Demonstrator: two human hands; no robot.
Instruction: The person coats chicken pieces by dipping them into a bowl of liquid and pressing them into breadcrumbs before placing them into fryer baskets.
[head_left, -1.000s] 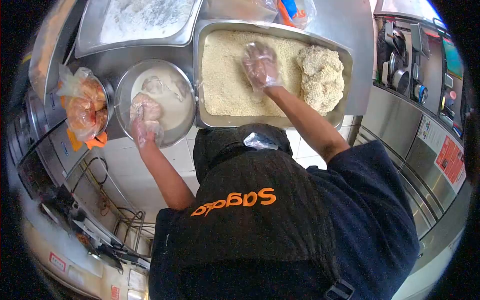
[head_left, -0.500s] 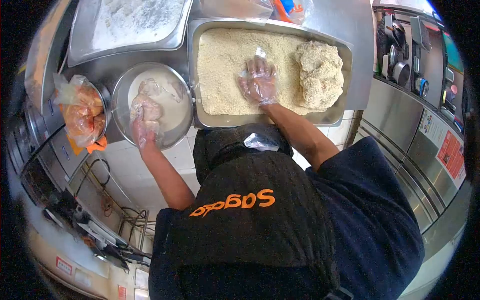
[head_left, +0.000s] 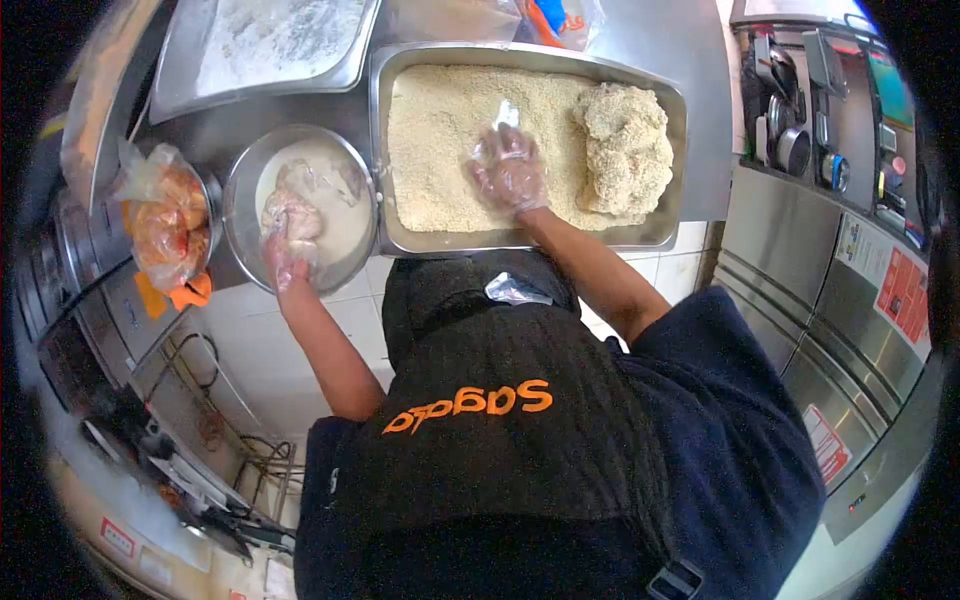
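My left hand [head_left: 287, 262], in a clear plastic glove, is closed on a raw chicken piece [head_left: 294, 214] in a metal bowl [head_left: 236, 245] of milky batter [head_left: 342, 222]. Another coated piece [head_left: 345, 178] lies beside it, partly under the liquid. In the metal tray [head_left: 440, 242] to the right, my gloved right hand [head_left: 510, 178] rests palm down on pale breadcrumbs [head_left: 430, 140]. Its fingers are spread, somewhat blurred, and hold nothing I can see. Several crumb-coated pieces [head_left: 626, 150] are heaped at the tray's right end.
A tray of white flour [head_left: 275, 45] stands at the back left. Left of the bowl sits a plastic bag of reddish-orange food [head_left: 168, 225] in a round container. Plastic packages [head_left: 560, 20] lie behind the crumb tray. Pans [head_left: 793, 150] sit on a shelf at the right.
The view has shifted slightly, moving the crumb tray left in the frame. My right hand's fingers look a little more spread on the crumbs; my left hand keeps its grip on the chicken piece.
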